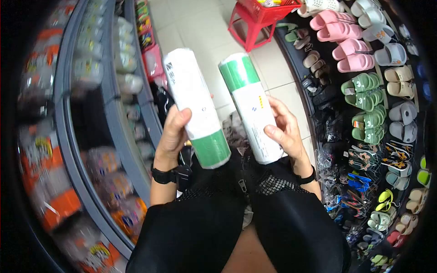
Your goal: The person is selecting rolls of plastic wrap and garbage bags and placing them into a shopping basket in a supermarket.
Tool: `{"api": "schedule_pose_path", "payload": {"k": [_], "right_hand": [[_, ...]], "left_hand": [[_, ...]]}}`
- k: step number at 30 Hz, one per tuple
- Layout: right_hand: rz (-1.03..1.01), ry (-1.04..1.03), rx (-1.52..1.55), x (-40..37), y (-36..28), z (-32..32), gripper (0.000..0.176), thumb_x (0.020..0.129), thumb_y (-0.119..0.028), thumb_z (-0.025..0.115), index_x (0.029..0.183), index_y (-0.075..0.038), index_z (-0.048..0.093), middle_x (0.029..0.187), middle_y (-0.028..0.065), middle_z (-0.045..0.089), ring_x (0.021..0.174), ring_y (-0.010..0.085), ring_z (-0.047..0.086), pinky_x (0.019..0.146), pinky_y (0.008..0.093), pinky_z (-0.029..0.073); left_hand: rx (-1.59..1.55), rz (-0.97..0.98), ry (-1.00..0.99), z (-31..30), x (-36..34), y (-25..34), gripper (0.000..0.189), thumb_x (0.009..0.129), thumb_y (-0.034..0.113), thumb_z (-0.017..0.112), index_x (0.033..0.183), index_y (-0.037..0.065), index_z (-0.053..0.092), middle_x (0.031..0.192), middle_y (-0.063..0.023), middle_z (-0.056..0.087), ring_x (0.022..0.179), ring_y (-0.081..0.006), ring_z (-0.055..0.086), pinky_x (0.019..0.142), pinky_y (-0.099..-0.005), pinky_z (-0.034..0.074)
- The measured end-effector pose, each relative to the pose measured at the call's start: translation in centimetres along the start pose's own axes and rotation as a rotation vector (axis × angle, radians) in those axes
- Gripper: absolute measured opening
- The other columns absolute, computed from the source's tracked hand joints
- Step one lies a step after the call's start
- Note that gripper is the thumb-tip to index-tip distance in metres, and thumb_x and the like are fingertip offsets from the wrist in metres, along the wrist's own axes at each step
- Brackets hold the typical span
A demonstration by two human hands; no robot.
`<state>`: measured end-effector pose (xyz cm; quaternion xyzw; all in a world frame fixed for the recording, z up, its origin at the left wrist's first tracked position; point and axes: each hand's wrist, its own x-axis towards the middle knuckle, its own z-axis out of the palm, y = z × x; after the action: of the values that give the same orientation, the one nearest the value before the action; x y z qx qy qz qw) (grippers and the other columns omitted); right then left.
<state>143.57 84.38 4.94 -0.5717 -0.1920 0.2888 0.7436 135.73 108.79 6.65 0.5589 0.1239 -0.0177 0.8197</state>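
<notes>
My left hand (pixel 172 134) grips a white roll with a green band at its lower end (pixel 195 107), held upright and tilted slightly left. My right hand (pixel 286 128) holds a second white roll (pixel 251 105) whose green band is at the top and which carries a small yellow label. The two rolls stand side by side in front of me, a little apart. Both wrists wear black bands.
Grey shelves (pixel 68 113) with packaged goods curve along the left. On the right a rack holds several pairs of slippers (pixel 364 86) in pink, green, white and beige. A red plastic stool (pixel 252 25) with a red basket stands on the tiled floor ahead.
</notes>
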Motion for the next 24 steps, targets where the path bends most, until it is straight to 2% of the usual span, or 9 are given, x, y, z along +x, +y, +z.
{"api": "schedule_pose_path", "payload": {"k": [5,7,11,12,17,19,20,24], "right_hand": [[-0.005,0.067,0.034,10.5,-0.6,-4.9,0.064,0.078,-0.015,0.065,0.13,0.005,0.032,0.107,0.0124,0.059,0.098,0.0163,0.056,0.087,0.0297,0.042],[-0.014,0.068,0.008,15.5,-1.5,-7.0,0.063,0.079,-0.014,0.064,0.13,0.004,0.032,0.108,0.0126,0.058,0.098,0.0158,0.056,0.087,0.0294,0.041],[-0.007,0.035,0.018,25.5,-3.8,-10.6,0.061,0.081,-0.015,0.065,0.13,0.003,0.033,0.107,0.0101,0.058,0.096,0.0126,0.054,0.084,0.0263,0.041],[-0.008,0.008,-0.041,27.5,-4.4,-11.7,0.059,0.082,-0.014,0.064,0.13,0.003,0.033,0.107,0.0095,0.057,0.094,0.011,0.053,0.082,0.0245,0.041],[0.016,0.011,0.043,37.1,-7.1,-14.1,0.055,0.084,-0.01,0.061,0.13,0.002,0.032,0.109,0.0099,0.057,0.095,0.01,0.053,0.082,0.0235,0.042],[0.083,0.032,0.121,40.3,-6.4,-15.7,0.053,0.085,-0.01,0.059,0.13,0.002,0.032,0.109,0.01,0.058,0.095,0.0099,0.054,0.082,0.0235,0.043],[0.099,0.022,0.107,42.1,-6.3,-16.8,0.051,0.087,-0.01,0.057,0.13,0.003,0.033,0.108,0.0104,0.058,0.096,0.0102,0.054,0.083,0.0238,0.043],[0.173,0.108,0.192,49.5,-5.4,-20.9,0.051,0.087,-0.012,0.058,0.129,0.003,0.034,0.108,0.0109,0.059,0.096,0.0115,0.055,0.083,0.0247,0.043]], "left_hand": [[0.063,-0.113,-0.095,-0.8,12.5,2.1,0.081,0.071,0.053,0.062,0.124,-0.004,0.04,0.12,-0.0148,0.051,0.098,-0.0171,0.055,0.082,-0.0287,0.047],[0.04,-0.114,-0.122,-1.1,17.5,3.1,0.066,0.075,0.043,0.064,0.116,-0.007,0.048,0.102,-0.0112,0.059,0.096,-0.0173,0.056,0.088,-0.0293,0.04],[0.07,-0.157,-0.083,0.1,27.1,7.6,0.065,0.075,0.043,0.063,0.115,-0.007,0.049,0.107,-0.0125,0.057,0.101,-0.0179,0.053,0.091,-0.0293,0.038],[0.08,-0.102,-0.081,0.0,29.2,8.0,0.062,0.077,0.04,0.062,0.116,-0.007,0.048,0.108,-0.0128,0.057,0.103,-0.0185,0.052,0.091,-0.0297,0.037],[0.083,-0.121,-0.133,-1.4,39.1,10.8,0.057,0.08,0.037,0.059,0.116,-0.006,0.049,0.108,-0.0118,0.057,0.102,-0.0176,0.053,0.091,-0.0289,0.038],[-0.033,-0.199,-0.077,-1.7,42.6,11.1,0.053,0.082,0.037,0.058,0.113,-0.005,0.051,0.102,-0.0074,0.059,0.093,-0.0123,0.054,0.08,-0.0234,0.04],[-0.021,-0.223,-0.096,-2.7,45.1,10.1,0.052,0.083,0.039,0.057,0.112,-0.004,0.053,0.095,-0.0029,0.06,0.082,-0.0069,0.052,0.068,-0.019,0.037],[0.024,-0.334,-0.12,-4.0,55.3,10.1,0.05,0.083,0.04,0.057,0.111,-0.002,0.054,0.092,-0.0006,0.06,0.075,-0.0048,0.049,0.061,-0.0192,0.035]]}}
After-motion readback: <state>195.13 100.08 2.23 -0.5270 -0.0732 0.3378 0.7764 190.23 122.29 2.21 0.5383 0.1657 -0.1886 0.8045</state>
